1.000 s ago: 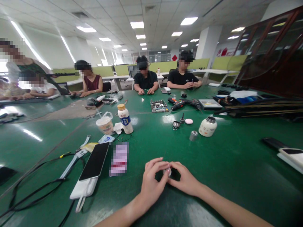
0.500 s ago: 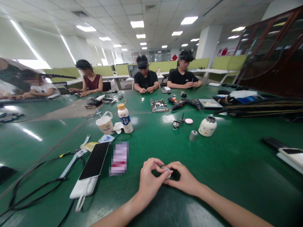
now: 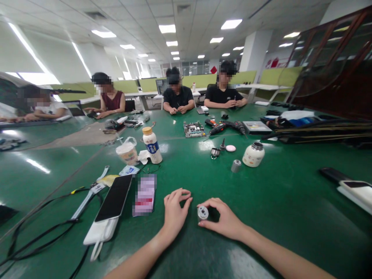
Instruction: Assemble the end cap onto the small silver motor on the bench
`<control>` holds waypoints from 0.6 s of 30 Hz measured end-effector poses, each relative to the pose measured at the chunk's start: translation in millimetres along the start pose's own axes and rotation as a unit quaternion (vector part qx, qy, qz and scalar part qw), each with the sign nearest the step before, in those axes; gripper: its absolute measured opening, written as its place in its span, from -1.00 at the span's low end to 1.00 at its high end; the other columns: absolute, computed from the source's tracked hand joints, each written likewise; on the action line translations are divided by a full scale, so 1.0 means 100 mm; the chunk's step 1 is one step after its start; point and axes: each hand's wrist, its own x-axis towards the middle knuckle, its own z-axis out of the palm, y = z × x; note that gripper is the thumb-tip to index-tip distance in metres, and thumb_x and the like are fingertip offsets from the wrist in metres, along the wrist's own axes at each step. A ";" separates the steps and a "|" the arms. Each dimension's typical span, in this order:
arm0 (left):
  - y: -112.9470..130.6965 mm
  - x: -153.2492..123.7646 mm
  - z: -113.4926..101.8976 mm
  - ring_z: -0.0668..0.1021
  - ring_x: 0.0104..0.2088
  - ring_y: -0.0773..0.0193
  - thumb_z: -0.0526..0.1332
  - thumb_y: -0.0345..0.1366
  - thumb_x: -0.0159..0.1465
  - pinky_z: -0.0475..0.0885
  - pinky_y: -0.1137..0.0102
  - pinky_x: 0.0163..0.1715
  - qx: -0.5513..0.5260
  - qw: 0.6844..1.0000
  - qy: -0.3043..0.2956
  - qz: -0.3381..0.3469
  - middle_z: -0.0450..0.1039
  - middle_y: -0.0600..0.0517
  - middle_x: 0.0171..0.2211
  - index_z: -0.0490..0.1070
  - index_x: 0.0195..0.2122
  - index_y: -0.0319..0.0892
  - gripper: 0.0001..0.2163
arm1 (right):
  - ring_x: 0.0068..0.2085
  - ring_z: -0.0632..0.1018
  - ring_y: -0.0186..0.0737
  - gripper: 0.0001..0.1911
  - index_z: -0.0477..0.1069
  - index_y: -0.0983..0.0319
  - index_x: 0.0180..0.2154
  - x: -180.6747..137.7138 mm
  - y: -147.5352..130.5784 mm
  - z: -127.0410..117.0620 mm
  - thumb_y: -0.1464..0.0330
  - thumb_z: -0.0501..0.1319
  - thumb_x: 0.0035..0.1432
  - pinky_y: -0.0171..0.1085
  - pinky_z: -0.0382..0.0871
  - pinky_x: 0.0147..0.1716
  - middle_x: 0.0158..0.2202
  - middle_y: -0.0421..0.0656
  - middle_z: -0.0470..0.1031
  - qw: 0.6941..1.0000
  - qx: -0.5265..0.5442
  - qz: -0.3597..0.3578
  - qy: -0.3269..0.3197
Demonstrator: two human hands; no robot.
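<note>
A small silver metal cylinder, with a round end face that has holes in it, is gripped between the thumb and fingers of my right hand. Its holed face points up toward me. To its left, apart from the cylinder, my left hand has its thumb and fingers loosely curved, the tips close together; I see nothing between them. Farther up the green table stands another silver cylinder, near a cream-coloured jar, a metal cup-like part, a dark pointed part and a pink disc.
On my left lie a phone on a white power bank, a lanyard and a purple packet. Beyond stand a bottle and a lidded cup. A circuit board and power drills lie farther off; several people sit across.
My left hand has let go of the metal cylinder and drawn away to the left. My right hand keeps hold of it, and its end face now shows.
</note>
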 end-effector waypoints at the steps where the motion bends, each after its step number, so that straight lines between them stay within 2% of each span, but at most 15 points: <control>1: -0.03 0.00 0.01 0.54 0.00 0.05 0.29 -0.41 0.20 0.27 0.12 -0.03 0.011 1.000 -0.007 0.002 0.64 0.06 -0.25 0.47 -0.23 -0.06 -0.86 | -0.13 0.49 -0.08 -0.63 0.49 0.13 -0.16 0.00 0.00 0.00 0.19 0.43 -0.03 -0.14 0.30 -0.09 -0.18 -0.17 0.56 1.000 -0.001 0.000 0.000; 4: -0.06 0.00 0.02 0.45 0.12 0.00 0.27 -0.41 0.22 0.20 0.05 0.03 0.034 0.999 -0.007 0.010 0.64 0.04 -0.23 0.47 -0.16 -0.04 -0.81 | -0.13 0.49 -0.08 -0.63 0.49 0.13 -0.16 -0.01 0.01 0.00 0.19 0.43 -0.03 -0.14 0.29 -0.08 -0.18 -0.17 0.56 1.000 -0.004 -0.001 -0.001; 7: -0.03 0.00 0.01 0.49 0.06 -0.01 0.29 -0.37 0.23 0.23 0.00 0.04 0.004 1.000 0.011 0.021 0.64 0.02 -0.27 0.49 -0.18 -0.07 -0.86 | -0.13 0.49 -0.07 -0.62 0.48 0.13 -0.15 -0.01 0.01 0.00 0.19 0.43 -0.02 -0.13 0.29 -0.08 -0.18 -0.17 0.56 1.000 -0.007 -0.003 -0.001; 10: 0.06 -0.03 -0.01 0.52 -0.03 0.06 0.31 -0.33 0.22 0.43 0.12 -0.08 -0.098 0.992 0.058 0.058 0.59 -0.01 -0.28 0.51 -0.27 -0.09 -0.94 | -0.13 0.49 -0.07 -0.63 0.47 0.13 -0.16 -0.01 0.01 0.01 0.18 0.43 -0.02 -0.14 0.30 -0.10 -0.19 -0.17 0.56 1.000 -0.011 -0.008 0.000; 13: 0.16 -0.10 0.00 0.51 -0.08 0.13 0.32 -0.35 0.22 0.54 0.29 -0.24 -0.185 0.976 0.063 0.097 0.53 -0.03 -0.28 0.50 -0.26 -0.10 -0.93 | -0.15 0.48 -0.07 -0.64 0.46 0.15 -0.19 0.00 0.03 0.01 0.17 0.42 -0.02 -0.14 0.31 -0.13 -0.22 -0.17 0.55 1.000 -0.017 -0.012 0.003; 18: 0.25 -0.20 0.02 0.52 -0.12 0.15 0.32 -0.39 0.20 0.55 0.29 -0.20 -0.212 0.970 0.041 0.112 0.47 -0.04 -0.26 0.45 -0.21 -0.12 -0.85 | -0.15 0.48 -0.08 -0.62 0.46 0.17 -0.16 0.00 0.05 0.03 0.20 0.42 -0.02 -0.15 0.32 -0.14 -0.22 -0.15 0.54 1.000 -0.017 -0.015 0.009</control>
